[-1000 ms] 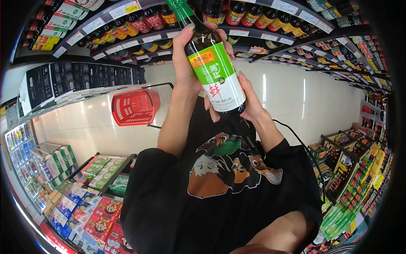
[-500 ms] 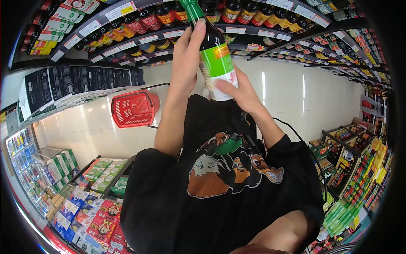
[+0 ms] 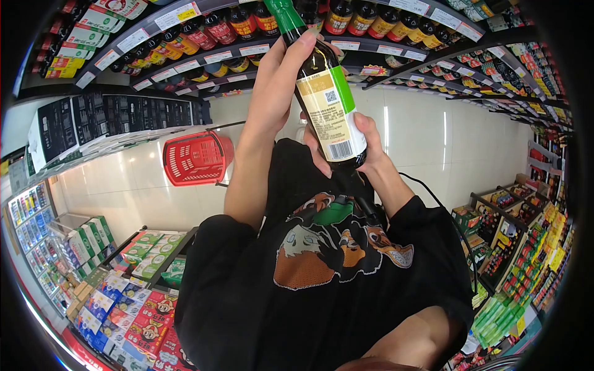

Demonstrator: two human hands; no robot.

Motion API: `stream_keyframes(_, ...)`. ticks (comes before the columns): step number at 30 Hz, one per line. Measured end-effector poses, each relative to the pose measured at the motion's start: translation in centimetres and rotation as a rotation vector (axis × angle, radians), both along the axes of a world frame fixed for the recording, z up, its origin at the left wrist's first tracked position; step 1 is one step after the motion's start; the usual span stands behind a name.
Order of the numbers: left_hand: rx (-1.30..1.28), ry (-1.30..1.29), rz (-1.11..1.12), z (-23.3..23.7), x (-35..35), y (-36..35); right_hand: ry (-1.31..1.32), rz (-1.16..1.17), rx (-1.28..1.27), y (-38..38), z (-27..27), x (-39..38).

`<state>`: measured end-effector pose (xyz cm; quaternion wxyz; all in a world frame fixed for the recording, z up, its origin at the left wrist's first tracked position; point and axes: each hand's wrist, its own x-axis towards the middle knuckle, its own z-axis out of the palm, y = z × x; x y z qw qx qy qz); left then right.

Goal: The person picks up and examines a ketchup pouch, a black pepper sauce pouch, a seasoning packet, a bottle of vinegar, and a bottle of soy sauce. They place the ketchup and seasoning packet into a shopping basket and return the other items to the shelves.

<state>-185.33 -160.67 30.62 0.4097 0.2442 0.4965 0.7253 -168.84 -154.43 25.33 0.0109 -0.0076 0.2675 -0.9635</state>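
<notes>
A dark soy sauce bottle (image 3: 328, 111) with a green cap is held up at a tilt in front of my chest. Its cream back label, printed with small text, a QR code and a barcode, faces me. My left hand (image 3: 275, 83) is closed round the neck and shoulder, thumb lying along the glass. Around the base is my right hand (image 3: 373, 139), its thumb on the label's right edge and fingertips showing at the left side. The bottle hides part of both hands' fingers.
Shelves ahead carry rows of sauce bottles (image 3: 244, 23) above price tags (image 3: 218, 57). A red shopping basket (image 3: 197, 159) stands on the tiled floor (image 3: 414, 136) to the left. Stacked dark boxes (image 3: 117, 120) line the left side, and product displays (image 3: 151, 321) are at lower left.
The bottle has been turned about its length, so the back label now faces me instead of the green and white front. My right hand has shifted its grip round the base.
</notes>
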Motion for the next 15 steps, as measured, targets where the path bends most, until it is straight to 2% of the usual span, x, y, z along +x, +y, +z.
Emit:
stream_keyframes(5, 0.01, -0.064, 0.02, 0.8, 0.2, -0.2, -0.037, 0.0, 0.027, -0.3, 0.4, 0.3)
stream_keyframes(7, 0.022, -0.072, 0.025, 1.0, -0.2, -0.1, -0.108, -0.121, 0.255, -0.5, 0.8, 0.2)
stream_keyframes(9, -0.015, 0.15, 0.08, 1.7, -0.7, -0.3, -0.132, -0.156, 0.308, -0.6, -0.2, -0.2)
stream_keyframes(11, 0.033, 0.251, 0.182, 3.1, -0.8, -0.2, -0.141, -0.522, 1.044, -1.1, -0.4, -1.0)
stream_keyframes(12, 0.024, 0.267, 0.209, 3.2, -1.2, -0.3, -0.263, -0.459, 1.241, -0.8, 1.4, -1.0)
stream_keyframes(13, 0.016, 0.283, 0.236, 3.4, -1.8, -0.5, -0.255, -0.467, 1.244, -0.6, 2.6, -1.4)
stream_keyframes(15, 0.041, 0.271, 0.211, 3.6, -2.7, -0.5, -0.421, -0.413, 1.405, -1.0, 4.1, -2.6)
